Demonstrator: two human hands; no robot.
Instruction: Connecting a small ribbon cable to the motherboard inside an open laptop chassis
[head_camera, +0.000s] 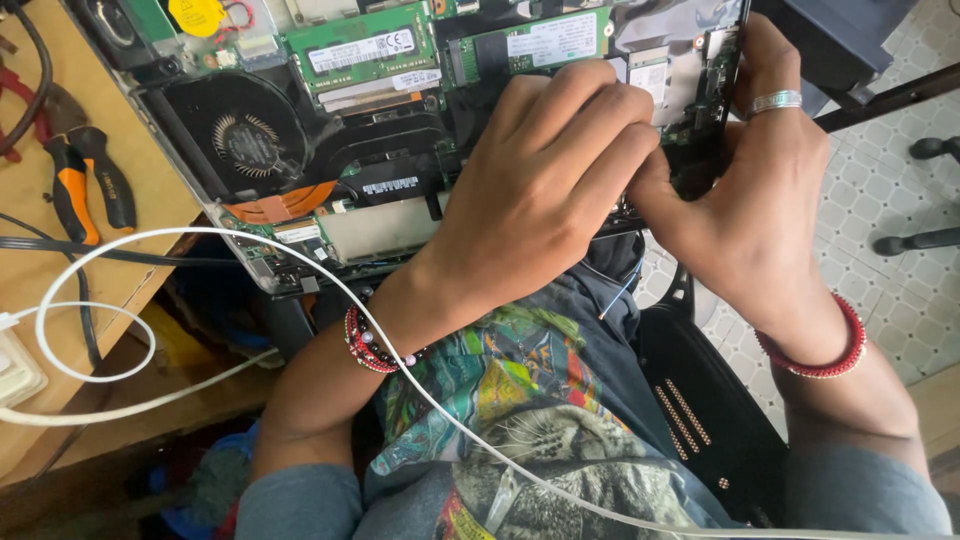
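An opened laptop rests bottom-up across my lap and the bench edge, its green circuit boards, black fan and memory module exposed. My left hand lies curled over the right part of the board, fingertips pressing near the laptop's right corner. My right hand, with a silver ring, grips that same right edge, thumb beside the left fingertips. What sits under the fingers is hidden. Red bead bracelets circle both wrists.
Orange-handled pliers lie on the wooden bench at left. A white cable loops from the bench across my lap. A black chair is under me, and tiled floor shows at right.
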